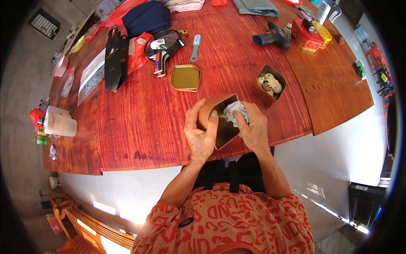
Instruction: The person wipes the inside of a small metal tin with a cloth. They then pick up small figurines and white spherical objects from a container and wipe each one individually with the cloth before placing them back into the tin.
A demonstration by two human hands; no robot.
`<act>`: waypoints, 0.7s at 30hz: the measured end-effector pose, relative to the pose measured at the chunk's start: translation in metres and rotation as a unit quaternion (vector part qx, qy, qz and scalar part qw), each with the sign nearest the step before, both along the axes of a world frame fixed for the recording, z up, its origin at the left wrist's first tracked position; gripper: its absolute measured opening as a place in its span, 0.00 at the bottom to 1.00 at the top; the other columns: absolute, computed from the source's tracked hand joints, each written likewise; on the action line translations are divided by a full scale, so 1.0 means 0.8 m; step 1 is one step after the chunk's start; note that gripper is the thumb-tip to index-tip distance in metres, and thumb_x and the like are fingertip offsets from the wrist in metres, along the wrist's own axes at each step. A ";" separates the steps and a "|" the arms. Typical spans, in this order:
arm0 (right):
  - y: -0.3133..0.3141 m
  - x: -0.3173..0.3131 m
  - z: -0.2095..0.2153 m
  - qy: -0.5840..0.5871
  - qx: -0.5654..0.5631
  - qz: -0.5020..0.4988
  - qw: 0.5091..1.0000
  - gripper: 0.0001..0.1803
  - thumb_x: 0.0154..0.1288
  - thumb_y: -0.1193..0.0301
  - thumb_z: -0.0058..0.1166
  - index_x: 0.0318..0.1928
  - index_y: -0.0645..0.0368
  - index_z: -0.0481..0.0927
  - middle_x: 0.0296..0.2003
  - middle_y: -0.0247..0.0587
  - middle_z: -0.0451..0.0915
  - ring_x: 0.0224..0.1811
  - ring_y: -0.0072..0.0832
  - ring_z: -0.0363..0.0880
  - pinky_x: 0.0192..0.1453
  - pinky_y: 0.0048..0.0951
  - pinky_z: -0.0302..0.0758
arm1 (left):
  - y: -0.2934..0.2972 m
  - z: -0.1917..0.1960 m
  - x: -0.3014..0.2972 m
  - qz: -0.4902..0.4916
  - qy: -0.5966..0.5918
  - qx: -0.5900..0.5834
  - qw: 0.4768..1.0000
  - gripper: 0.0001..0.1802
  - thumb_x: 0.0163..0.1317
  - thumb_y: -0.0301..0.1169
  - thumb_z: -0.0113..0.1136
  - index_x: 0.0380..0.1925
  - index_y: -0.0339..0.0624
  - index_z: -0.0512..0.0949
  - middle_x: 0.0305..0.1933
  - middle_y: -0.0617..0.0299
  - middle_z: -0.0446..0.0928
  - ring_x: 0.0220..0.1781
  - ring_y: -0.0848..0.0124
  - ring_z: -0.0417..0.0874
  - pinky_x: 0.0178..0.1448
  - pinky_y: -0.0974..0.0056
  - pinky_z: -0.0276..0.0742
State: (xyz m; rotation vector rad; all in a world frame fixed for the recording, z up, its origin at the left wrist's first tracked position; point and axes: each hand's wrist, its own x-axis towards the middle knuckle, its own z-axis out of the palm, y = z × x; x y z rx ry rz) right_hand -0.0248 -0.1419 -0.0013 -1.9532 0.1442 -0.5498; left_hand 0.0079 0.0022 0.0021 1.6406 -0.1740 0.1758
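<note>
My left hand (201, 129) is wrapped round an orange-brown square tin (211, 103), tilted so its gold-coloured inside faces right. At the tin's mouth, my right hand (253, 127) pinches a crumpled white piece of paper or cloth (234, 112); I cannot tell which material it is. To the right stands a second tin (266, 97) of the same kind, upright, with several small pale round items (270, 84) in it. A square gold-coloured lid (186, 77) lies beyond my left hand, seemingly stacked on another.
Farther back on the red wooden table (144, 139) are a blue-handled brush (196, 48), a black paper bag (115, 61), a dark power tool (272, 38), a shuttlecock (287, 30) and a red tin (305, 37). A whitish pitcher (61, 122) stands at the left edge. A wooden bench (91, 226) is lower left.
</note>
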 end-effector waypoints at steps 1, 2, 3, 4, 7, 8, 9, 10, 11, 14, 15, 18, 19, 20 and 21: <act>0.002 -0.004 -0.005 -0.008 0.015 0.003 1.000 0.12 0.60 0.75 0.55 0.44 0.66 0.77 0.34 0.53 0.78 0.33 0.42 0.80 0.37 0.35 0.74 | -0.001 0.002 0.002 0.003 0.007 -0.047 0.999 0.21 0.62 0.33 0.60 0.53 0.35 0.72 0.46 0.58 0.76 0.49 0.71 0.75 0.55 0.66 0.72; 0.004 -0.008 -0.009 0.010 0.029 0.003 1.000 0.12 0.60 0.74 0.55 0.44 0.66 0.77 0.33 0.52 0.79 0.33 0.41 0.80 0.37 0.35 0.74 | -0.001 0.002 0.002 0.003 -0.003 -0.039 0.999 0.21 0.61 0.32 0.61 0.53 0.36 0.72 0.46 0.58 0.74 0.50 0.70 0.74 0.55 0.64 0.71; 0.005 -0.011 -0.012 0.027 0.042 0.003 0.999 0.12 0.60 0.73 0.55 0.43 0.66 0.77 0.32 0.52 0.79 0.32 0.40 0.80 0.37 0.34 0.74 | -0.002 0.002 0.002 0.004 -0.012 -0.031 0.999 0.21 0.60 0.31 0.61 0.53 0.37 0.73 0.46 0.57 0.73 0.51 0.68 0.74 0.56 0.62 0.71; 0.006 -0.014 -0.013 0.044 0.054 0.004 0.998 0.11 0.61 0.73 0.54 0.43 0.66 0.77 0.31 0.51 0.79 0.32 0.39 0.80 0.36 0.34 0.74 | -0.002 0.001 0.002 0.005 -0.022 -0.023 0.999 0.21 0.59 0.30 0.62 0.53 0.38 0.73 0.46 0.56 0.71 0.51 0.66 0.74 0.56 0.61 0.71; 0.008 -0.022 -0.017 0.114 0.166 0.022 0.979 0.10 0.62 0.72 0.54 0.40 0.66 0.78 0.27 0.48 0.79 0.29 0.32 0.79 0.35 0.32 0.74 | -0.005 0.004 -0.002 0.017 -0.043 -0.011 0.999 0.22 0.59 0.31 0.62 0.53 0.38 0.73 0.47 0.57 0.70 0.51 0.66 0.73 0.57 0.62 0.70; 0.008 -0.023 -0.020 0.139 0.202 0.031 0.969 0.09 0.62 0.72 0.54 0.39 0.66 0.78 0.26 0.47 0.80 0.29 0.31 0.79 0.35 0.31 0.74 | -0.006 0.005 -0.003 0.023 -0.056 -0.006 0.998 0.22 0.59 0.31 0.62 0.53 0.39 0.72 0.47 0.57 0.70 0.51 0.66 0.73 0.57 0.62 0.70; 0.009 -0.022 -0.021 0.133 0.204 0.022 0.970 0.09 0.61 0.72 0.54 0.38 0.66 0.78 0.26 0.47 0.80 0.29 0.31 0.79 0.34 0.31 0.74 | -0.007 0.005 -0.004 0.022 -0.056 -0.009 0.998 0.23 0.59 0.31 0.63 0.54 0.38 0.72 0.48 0.57 0.70 0.51 0.66 0.73 0.57 0.62 0.70; 0.011 -0.021 -0.021 0.127 0.206 0.013 0.970 0.08 0.61 0.73 0.54 0.38 0.66 0.78 0.25 0.47 0.80 0.29 0.31 0.80 0.34 0.31 0.73 | -0.009 0.003 -0.005 0.021 -0.056 -0.012 0.998 0.23 0.59 0.30 0.63 0.54 0.38 0.71 0.48 0.57 0.70 0.51 0.66 0.73 0.57 0.62 0.70; 0.012 -0.021 -0.021 0.120 0.209 0.004 0.971 0.08 0.60 0.73 0.53 0.37 0.66 0.78 0.25 0.47 0.80 0.28 0.31 0.80 0.33 0.31 0.73 | -0.010 0.002 -0.006 0.020 -0.056 -0.015 0.998 0.24 0.58 0.30 0.63 0.55 0.38 0.71 0.48 0.57 0.70 0.51 0.66 0.73 0.57 0.62 0.70; 0.002 -0.009 -0.010 0.071 0.093 -0.029 0.993 0.07 0.60 0.74 0.52 0.36 0.67 0.78 0.24 0.48 0.79 0.28 0.32 0.80 0.33 0.32 0.73 | -0.009 -0.001 -0.008 -0.041 -0.054 -0.116 0.991 0.33 0.53 0.29 0.68 0.59 0.37 0.65 0.51 0.54 0.71 0.54 0.66 0.73 0.58 0.62 0.71; -0.005 -0.006 -0.001 0.069 0.073 -0.026 0.995 0.07 0.57 0.76 0.54 0.36 0.67 0.77 0.26 0.50 0.79 0.28 0.39 0.80 0.32 0.36 0.73 | -0.004 0.003 -0.006 -0.064 -0.026 -0.084 0.994 0.35 0.52 0.29 0.69 0.59 0.37 0.65 0.51 0.54 0.72 0.54 0.66 0.74 0.58 0.61 0.72; -0.021 0.006 0.004 -0.024 -0.084 -0.012 0.996 0.09 0.54 0.77 0.55 0.37 0.66 0.77 0.29 0.53 0.78 0.30 0.47 0.79 0.34 0.40 0.73 | 0.013 0.021 0.009 -0.128 0.054 -0.026 0.990 0.39 0.50 0.30 0.71 0.61 0.37 0.63 0.53 0.53 0.72 0.54 0.66 0.75 0.57 0.61 0.73; -0.023 0.008 0.012 -0.028 -0.096 0.016 0.995 0.10 0.52 0.78 0.56 0.37 0.66 0.76 0.31 0.54 0.77 0.32 0.51 0.77 0.34 0.42 0.73 | 0.015 0.027 0.013 -0.147 0.076 -0.032 0.986 0.40 0.50 0.32 0.70 0.62 0.38 0.63 0.54 0.54 0.71 0.54 0.67 0.75 0.58 0.61 0.73; -0.023 0.010 0.014 -0.029 -0.098 0.021 0.994 0.10 0.53 0.78 0.56 0.37 0.66 0.76 0.31 0.54 0.77 0.32 0.51 0.77 0.34 0.42 0.73 | 0.014 0.034 0.015 -0.166 0.098 -0.039 0.980 0.40 0.50 0.33 0.70 0.62 0.38 0.63 0.55 0.54 0.71 0.54 0.67 0.75 0.58 0.61 0.73; -0.024 0.012 0.016 -0.029 -0.101 0.025 0.994 0.09 0.53 0.78 0.56 0.36 0.66 0.76 0.31 0.54 0.77 0.32 0.50 0.77 0.34 0.42 0.73 | 0.012 0.047 0.015 -0.184 0.134 -0.068 0.971 0.40 0.50 0.30 0.68 0.64 0.38 0.62 0.55 0.54 0.71 0.54 0.67 0.74 0.58 0.62 0.72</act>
